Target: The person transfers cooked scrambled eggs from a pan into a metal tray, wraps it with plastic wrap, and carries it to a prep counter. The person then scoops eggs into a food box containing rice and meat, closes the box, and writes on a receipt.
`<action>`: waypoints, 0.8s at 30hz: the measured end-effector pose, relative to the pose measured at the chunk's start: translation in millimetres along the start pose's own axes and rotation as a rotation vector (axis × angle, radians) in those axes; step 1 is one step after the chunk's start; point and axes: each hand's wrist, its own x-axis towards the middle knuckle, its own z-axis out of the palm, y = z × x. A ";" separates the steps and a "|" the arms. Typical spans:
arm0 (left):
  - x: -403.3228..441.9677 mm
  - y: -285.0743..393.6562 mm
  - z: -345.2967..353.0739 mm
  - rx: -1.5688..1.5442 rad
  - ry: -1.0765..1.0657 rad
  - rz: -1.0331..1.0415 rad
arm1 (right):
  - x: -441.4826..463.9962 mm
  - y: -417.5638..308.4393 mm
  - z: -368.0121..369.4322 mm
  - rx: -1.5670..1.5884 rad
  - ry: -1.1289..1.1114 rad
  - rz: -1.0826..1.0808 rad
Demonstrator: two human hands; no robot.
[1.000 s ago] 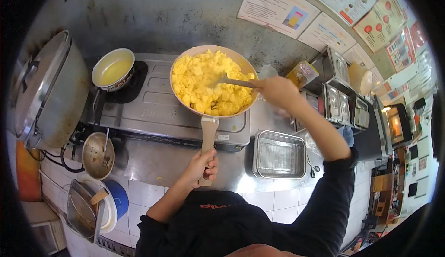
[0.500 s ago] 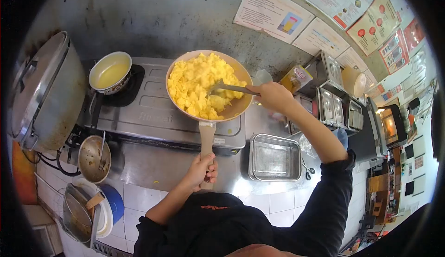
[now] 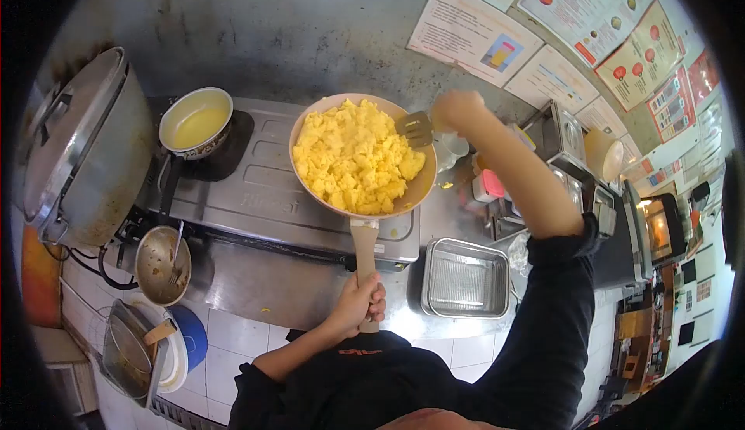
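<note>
A round pan [image 3: 425, 189] full of yellow scrambled egg [image 3: 353, 154] rests over the right part of the stove. My left hand [image 3: 360, 304], closed, grips the pan's beige handle [image 3: 363, 247]. At the pan's upper right edge, my right hand [image 3: 458, 112] is closed round the handle of a slotted spatula [image 3: 417, 129]. The spatula's head is over the right side of the pan, beside the egg. Its handle is mostly hidden by the hand.
A small pot [image 3: 196, 122] with yellow liquid sits on the stove [image 3: 268, 139]. A large lidded pot [image 3: 93, 150] stands far left, a bowl with a fork [image 3: 163, 265] below. A wire-mesh tray [image 3: 466, 279] lies on the counter, right of the pan.
My right hand has moved up and right, lifting the spatula out of the egg to the pan's right edge. The egg is heaped more evenly. My left hand still holds the handle.
</note>
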 end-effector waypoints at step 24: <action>-16.1 31.6 -22.3 -0.003 -0.026 -0.088 | -66.3 27.8 215.8 0.253 0.565 -0.282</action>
